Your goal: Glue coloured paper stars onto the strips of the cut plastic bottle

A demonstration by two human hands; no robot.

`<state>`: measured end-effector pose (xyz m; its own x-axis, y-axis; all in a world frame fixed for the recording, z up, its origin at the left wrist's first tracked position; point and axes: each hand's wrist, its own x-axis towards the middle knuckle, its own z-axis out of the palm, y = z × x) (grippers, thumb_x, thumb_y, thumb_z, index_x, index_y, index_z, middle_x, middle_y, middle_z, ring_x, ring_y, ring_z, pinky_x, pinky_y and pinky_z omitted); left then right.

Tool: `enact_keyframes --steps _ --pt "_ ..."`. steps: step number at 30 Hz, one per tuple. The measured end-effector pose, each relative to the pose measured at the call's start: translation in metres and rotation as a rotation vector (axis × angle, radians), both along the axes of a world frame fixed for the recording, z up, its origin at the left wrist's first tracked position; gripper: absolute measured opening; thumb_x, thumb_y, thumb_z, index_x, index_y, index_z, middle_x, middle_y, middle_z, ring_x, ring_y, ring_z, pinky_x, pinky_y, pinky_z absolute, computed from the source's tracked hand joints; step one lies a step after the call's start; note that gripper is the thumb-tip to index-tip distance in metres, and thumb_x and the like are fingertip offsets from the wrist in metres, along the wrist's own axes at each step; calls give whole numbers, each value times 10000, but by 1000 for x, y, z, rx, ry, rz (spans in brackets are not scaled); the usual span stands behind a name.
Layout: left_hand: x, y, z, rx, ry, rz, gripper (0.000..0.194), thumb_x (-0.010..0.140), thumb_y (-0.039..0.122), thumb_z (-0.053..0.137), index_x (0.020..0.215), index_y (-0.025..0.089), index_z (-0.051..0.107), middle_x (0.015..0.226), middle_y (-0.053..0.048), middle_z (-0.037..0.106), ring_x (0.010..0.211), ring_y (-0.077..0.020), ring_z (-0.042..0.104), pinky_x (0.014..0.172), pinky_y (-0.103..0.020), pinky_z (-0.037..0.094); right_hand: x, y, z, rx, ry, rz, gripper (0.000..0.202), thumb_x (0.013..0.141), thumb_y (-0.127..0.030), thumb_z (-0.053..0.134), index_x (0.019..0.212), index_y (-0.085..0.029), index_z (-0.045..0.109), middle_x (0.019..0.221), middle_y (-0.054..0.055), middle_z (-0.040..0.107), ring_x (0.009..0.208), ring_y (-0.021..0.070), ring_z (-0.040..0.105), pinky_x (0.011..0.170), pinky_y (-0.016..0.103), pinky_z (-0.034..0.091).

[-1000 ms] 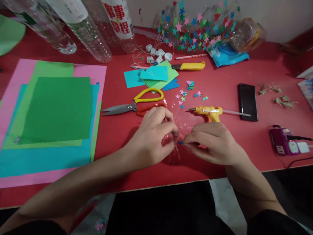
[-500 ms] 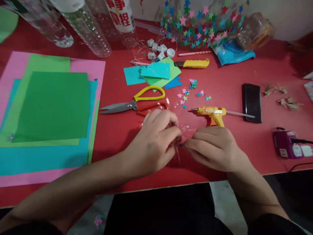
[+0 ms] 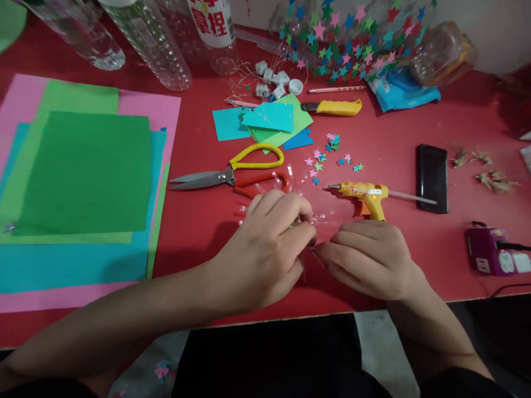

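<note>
My left hand (image 3: pixel 271 251) is closed, fingers curled over a cluster of thin clear plastic strips (image 3: pixel 289 170) that fan out on the red table. Most of the cluster is hidden under the hand, and a bit of green shows between the fingers. Close on its right, my right hand (image 3: pixel 369 258) pinches a tiny blue piece (image 3: pixel 313 251), too small to make out well. Scissors (image 3: pixel 224 177) with yellow and red handles lie beyond my left hand. A yellow glue gun (image 3: pixel 365 192) rests just past my right hand. Small paper stars (image 3: pixel 318 157) are scattered between them.
Stacked coloured paper (image 3: pixel 91 171) covers the left side. Plastic bottles (image 3: pixel 153 50) stand at the back. Near the wall are a string of star cutouts (image 3: pixel 348 41), a yellow utility knife (image 3: pixel 338 107) and paper scraps (image 3: pixel 269 117). A phone (image 3: pixel 432 177) and purple power adapter (image 3: pixel 485 251) lie right.
The view has shifted slightly. Both hands stay close together, fingers still closed, and the blue piece at my right fingertips shows less than before.
</note>
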<state>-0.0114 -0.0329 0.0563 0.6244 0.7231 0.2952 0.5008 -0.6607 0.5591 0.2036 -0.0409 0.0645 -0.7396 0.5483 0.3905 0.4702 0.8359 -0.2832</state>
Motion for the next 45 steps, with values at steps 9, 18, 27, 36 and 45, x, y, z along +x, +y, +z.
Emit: enact_keyframes --steps 9,18,27,36,45 --pt "1 0 7 -107 -29 -5 102 758 126 584 852 161 597 1035 -102 573 934 -239 501 800 -431 430 -4 0 -2 -232 92 -57 99 866 -94 559 922 -174 574 729 -5 603 641 98 496 595 249 401" --pt "2 2 8 -174 -41 29 44 817 138 577 832 165 608 1240 -127 546 1140 -279 497 978 -512 417 -10 -1 2 -373 114 -143 53 871 -123 550 867 -173 568 695 -30 572 607 69 484 576 211 381" --pt "-1 7 10 -280 -27 20 80 823 102 582 814 174 616 1581 -102 285 1480 -336 199 1167 -655 206 -11 -3 2 -337 139 -180 24 890 -164 571 905 -180 580 695 -30 585 595 68 495 557 211 384" --pt "-5 36 20 -480 143 -42 36 810 206 671 822 207 705 1603 -37 277 1494 -345 185 1146 -636 258 -6 0 0 -199 162 -277 32 901 -187 576 916 -183 604 669 -34 586 559 66 493 536 203 369" --pt "0 60 32 -458 315 -112 91 791 291 704 836 216 726 1576 -48 343 1486 -343 209 1142 -616 247 2 8 -9 -145 216 -351 81 912 -231 549 887 -188 614 652 -31 590 574 79 520 557 210 366"
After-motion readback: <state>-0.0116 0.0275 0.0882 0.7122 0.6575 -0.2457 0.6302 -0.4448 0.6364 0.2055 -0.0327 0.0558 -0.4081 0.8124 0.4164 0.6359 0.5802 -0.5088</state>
